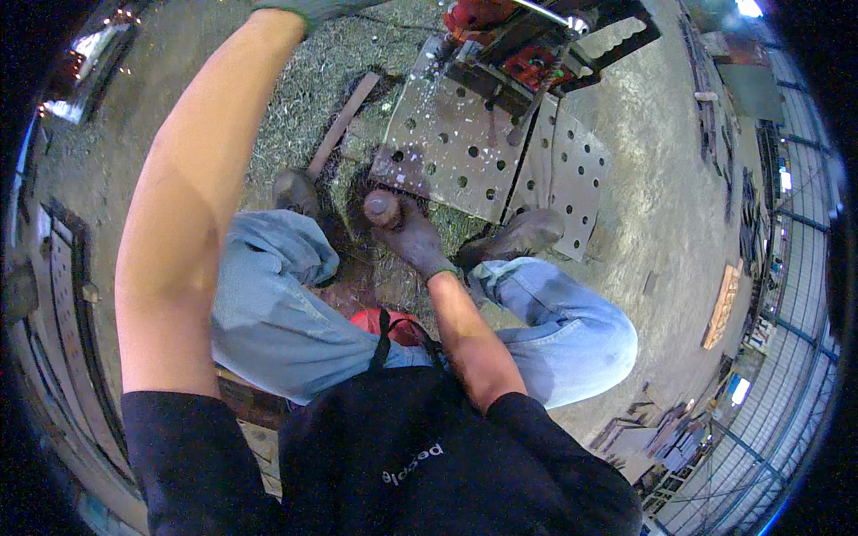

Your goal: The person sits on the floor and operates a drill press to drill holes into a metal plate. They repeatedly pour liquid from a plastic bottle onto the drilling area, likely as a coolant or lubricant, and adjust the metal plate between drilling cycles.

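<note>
My right hand (416,239), in a dark grey work glove, is low between my knees. It is closed around a round, brownish metal piece (382,207) whose circular end faces up; the rest of that piece is hidden. My left arm reaches far forward, and the gloved left hand (326,7) is cut off by the top edge, so its fingers do not show. Just ahead of the right hand lies a steel plate (447,147) with rows of round holes and pale flecks. A red and black machine (527,62) stands at its far end.
A flat metal bar (344,123) lies on the scrap-littered ground beside my left boot (297,191). My right boot (527,232) rests against the plate's near edge. Something red (393,327) is beneath me. Sparks (122,70) fly at far left; a wooden board (722,306) lies at right.
</note>
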A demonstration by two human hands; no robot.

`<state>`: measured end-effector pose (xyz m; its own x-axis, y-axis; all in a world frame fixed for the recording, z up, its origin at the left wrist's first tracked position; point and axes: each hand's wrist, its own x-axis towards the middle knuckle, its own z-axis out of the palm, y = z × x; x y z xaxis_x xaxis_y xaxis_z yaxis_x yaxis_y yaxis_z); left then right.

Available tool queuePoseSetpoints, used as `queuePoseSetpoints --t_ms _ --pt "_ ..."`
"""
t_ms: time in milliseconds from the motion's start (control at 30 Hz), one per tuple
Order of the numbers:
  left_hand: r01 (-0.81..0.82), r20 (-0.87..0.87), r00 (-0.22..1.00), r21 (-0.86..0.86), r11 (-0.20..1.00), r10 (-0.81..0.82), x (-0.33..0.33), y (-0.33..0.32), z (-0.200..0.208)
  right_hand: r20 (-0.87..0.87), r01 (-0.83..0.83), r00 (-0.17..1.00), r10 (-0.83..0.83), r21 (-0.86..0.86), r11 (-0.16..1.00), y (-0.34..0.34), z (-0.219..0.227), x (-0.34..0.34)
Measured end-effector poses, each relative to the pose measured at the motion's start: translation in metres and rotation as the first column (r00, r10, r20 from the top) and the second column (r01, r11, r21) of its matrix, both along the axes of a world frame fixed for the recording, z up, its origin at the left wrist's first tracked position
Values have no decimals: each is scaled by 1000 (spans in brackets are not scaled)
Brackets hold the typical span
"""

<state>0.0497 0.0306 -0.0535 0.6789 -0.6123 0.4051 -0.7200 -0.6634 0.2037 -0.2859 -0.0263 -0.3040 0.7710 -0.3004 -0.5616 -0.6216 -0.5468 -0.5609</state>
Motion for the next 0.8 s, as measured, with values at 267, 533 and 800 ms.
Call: queuePoseSetpoints --t_ms 267,533,800 --pt "-249 -835 421 -481 841 -353 -18 -52 12 435 399 807 -400 99 912 -82 70 -36" --pt "675 173 652 -575 461 -738 -179 -248 109 782 407 138 -608 515 755 -290 278 -113" --pt "447 -176 794 -479 755 -582 -332 -302 43 964 396 223 -144 45 917 -288 460 -151"
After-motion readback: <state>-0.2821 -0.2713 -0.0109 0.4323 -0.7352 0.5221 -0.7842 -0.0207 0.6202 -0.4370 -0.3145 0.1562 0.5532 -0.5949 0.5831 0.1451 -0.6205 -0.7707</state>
